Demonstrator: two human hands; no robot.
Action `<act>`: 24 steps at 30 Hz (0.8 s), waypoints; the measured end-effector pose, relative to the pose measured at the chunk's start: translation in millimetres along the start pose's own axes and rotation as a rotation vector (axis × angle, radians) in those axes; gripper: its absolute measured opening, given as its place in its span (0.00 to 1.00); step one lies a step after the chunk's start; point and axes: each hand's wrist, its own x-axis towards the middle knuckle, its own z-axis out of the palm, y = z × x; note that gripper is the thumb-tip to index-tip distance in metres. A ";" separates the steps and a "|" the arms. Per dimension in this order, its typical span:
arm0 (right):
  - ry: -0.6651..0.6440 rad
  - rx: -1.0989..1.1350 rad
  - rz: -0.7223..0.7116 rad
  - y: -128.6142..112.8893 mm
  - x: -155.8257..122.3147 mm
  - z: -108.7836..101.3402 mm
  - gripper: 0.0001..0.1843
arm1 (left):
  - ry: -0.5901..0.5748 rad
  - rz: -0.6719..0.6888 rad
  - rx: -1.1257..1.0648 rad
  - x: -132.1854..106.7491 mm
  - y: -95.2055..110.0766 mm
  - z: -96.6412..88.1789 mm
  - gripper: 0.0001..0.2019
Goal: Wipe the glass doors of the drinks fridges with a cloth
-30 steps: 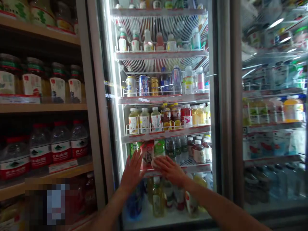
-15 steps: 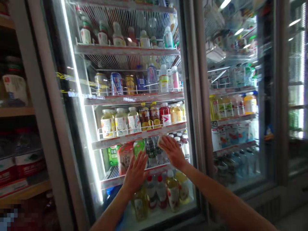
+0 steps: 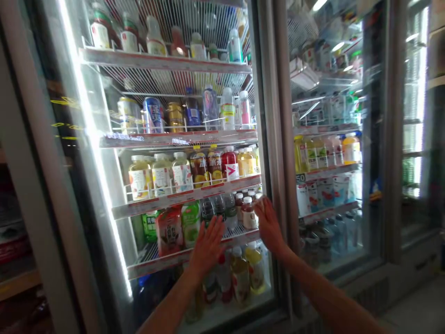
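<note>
In the head view a glass fridge door point(image 3: 222, 132) stands before me, with rows of drinks behind it. My left hand point(image 3: 208, 248) lies flat against the glass, fingers stretched, in front of the lower shelf; it holds nothing. Near the door's right edge, my right hand point(image 3: 269, 225) presses a small pale cloth point(image 3: 259, 207) to the glass, mostly covered by the fingers. Behind the glass near that hand are dark red bottles with white caps point(image 3: 248, 215). A green pouch point(image 3: 190, 223) and a red pouch point(image 3: 169, 232) show left of my left hand.
A metal door frame point(image 3: 274, 153) runs upright just right of my right hand. Beyond it stands a second glass-door fridge point(image 3: 328, 174) with more drinks. A bright light strip point(image 3: 92, 134) lines the left side. Dark shelves point(image 3: 17, 283) are at far left.
My right hand has slid right with the cloth, from mid-glass to near the door's right edge. My left hand has shifted slightly right. The view has moved a little.
</note>
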 end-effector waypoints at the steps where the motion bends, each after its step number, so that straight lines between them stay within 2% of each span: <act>1: -0.020 -0.007 -0.005 -2.9 -15.8 -0.3 0.41 | -0.005 0.007 0.011 -1.7 1.8 0.8 0.27; 3: -0.082 -0.011 -0.025 -7.0 -38.6 -0.6 0.42 | -0.018 0.019 0.025 -5.9 4.4 2.0 0.27; 4: -0.103 -0.005 -0.043 -7.3 -41.3 -0.5 0.43 | -0.025 0.021 0.027 -7.6 5.2 2.5 0.27; 6: -0.088 0.012 -0.062 -5.2 -28.6 0.6 0.42 | -0.046 0.005 0.024 -9.1 5.5 3.4 0.28; 8: -0.007 0.020 -0.036 -3.9 -7.0 3.3 0.40 | -0.070 -0.020 0.024 -9.4 4.4 4.0 0.29; 10: 0.048 0.015 -0.011 -9.0 2.4 6.4 0.39 | -0.074 -0.024 0.036 -11.3 2.0 3.8 0.29; 11: 0.039 0.018 -0.039 -14.3 0.0 7.9 0.39 | -0.064 -0.017 0.046 -13.4 0.1 3.3 0.29; 15: -0.145 0.043 -0.301 -42.5 -16.6 15.0 0.36 | -0.048 0.023 0.079 -25.0 -12.4 -1.7 0.26; 17: -0.153 0.040 -0.312 -55.4 -2.6 19.5 0.33 | -0.060 0.007 0.079 -28.5 -19.4 -5.5 0.27; 21: -0.033 0.055 -0.194 -83.3 38.1 26.8 0.30 | -0.063 -0.080 0.080 -33.0 -32.3 -13.3 0.31; 22: -0.039 0.068 -0.224 -91.0 39.8 27.3 0.30 | -0.049 -0.103 0.083 -35.3 -36.6 -15.3 0.31; 24: -0.103 0.098 -0.375 -104.3 33.4 26.8 0.30 | -0.016 -0.139 0.083 -42.1 -48.4 -20.5 0.31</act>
